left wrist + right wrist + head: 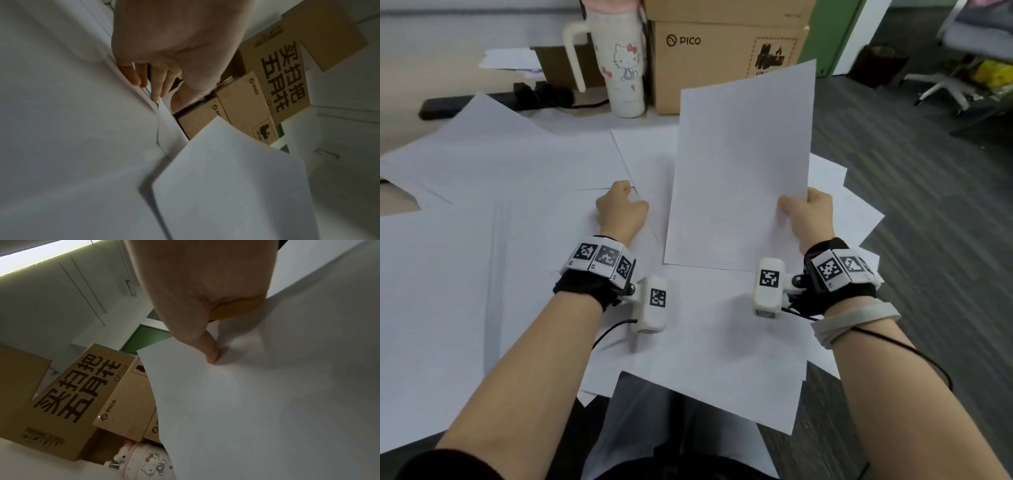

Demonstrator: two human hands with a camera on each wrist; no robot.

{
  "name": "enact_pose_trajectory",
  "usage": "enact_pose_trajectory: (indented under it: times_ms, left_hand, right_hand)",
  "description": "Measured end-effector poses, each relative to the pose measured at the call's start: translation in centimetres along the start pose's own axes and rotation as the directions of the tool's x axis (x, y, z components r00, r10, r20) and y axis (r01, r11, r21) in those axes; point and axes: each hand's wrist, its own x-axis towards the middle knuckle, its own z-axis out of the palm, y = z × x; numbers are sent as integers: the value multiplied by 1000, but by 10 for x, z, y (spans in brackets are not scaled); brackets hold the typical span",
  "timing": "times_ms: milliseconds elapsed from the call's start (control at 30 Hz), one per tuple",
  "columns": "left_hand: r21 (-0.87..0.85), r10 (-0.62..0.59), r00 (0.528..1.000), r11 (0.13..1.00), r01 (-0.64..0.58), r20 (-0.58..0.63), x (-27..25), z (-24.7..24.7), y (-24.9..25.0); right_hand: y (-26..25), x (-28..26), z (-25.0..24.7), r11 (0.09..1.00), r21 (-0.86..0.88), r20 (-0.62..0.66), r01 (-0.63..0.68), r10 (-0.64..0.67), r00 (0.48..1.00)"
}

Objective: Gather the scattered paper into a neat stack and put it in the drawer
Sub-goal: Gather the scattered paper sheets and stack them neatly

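Note:
Several white sheets of paper [517, 164] lie scattered and overlapping across the desk. My right hand [799, 205] grips one sheet [743, 161] by its right edge and holds it tilted up above the others. Its thumb [211, 353] presses on the top face of this sheet [267, 402], and the fingers are hidden underneath. My left hand [631, 200] is curled down at the corner of a flat sheet in the middle of the desk. In the left wrist view its fingertips [156, 95] and thumb sit on either side of a raised paper edge [164, 112]. No drawer is in view.
A Hello Kitty tumbler [619, 65] and stacked cardboard boxes [722, 51] stand at the back of the desk. A black power strip [482, 101] lies at the back left. Papers overhang the desk's right and front edges. An office chair [945, 85] stands on the grey floor at the right.

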Motion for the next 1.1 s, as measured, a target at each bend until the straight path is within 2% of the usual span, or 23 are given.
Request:
enact_pose_trajectory:
  times_ms: [100,200,400,500,600,767,900,1100]
  left_hand:
    - [-167,-74,996,984,64,-54,10,4,-2]
    - [-230,-126,991,967,112,-49,16,8,-5]
    - [-129,-102,994,986,106,36,20,16,-3]
    - [-88,-121,992,988,125,46,21,17,-3]
    - [-68,-90,987,993,100,133,26,15,-6]
    - [-49,-83,952,994,102,295,45,7,-27]
    - [-57,-79,914,992,111,398,30,-5,-14]
    - [-33,-72,902,995,96,425,28,-10,-13]
  right_hand:
    - [4,12,7,998,-58,15,-33,34,999]
    - [10,23,12,984,-154,57,-87,97,994]
    - [16,34,12,968,-219,97,-124,149,984]
    - [17,37,12,971,-213,111,-109,135,985]
    - [13,39,12,982,-167,122,-87,108,987]
    - [6,43,16,989,-144,74,-38,49,996]
    - [-2,42,23,983,-178,117,-32,53,992]
    - [-7,39,28,979,-196,177,-55,91,980]
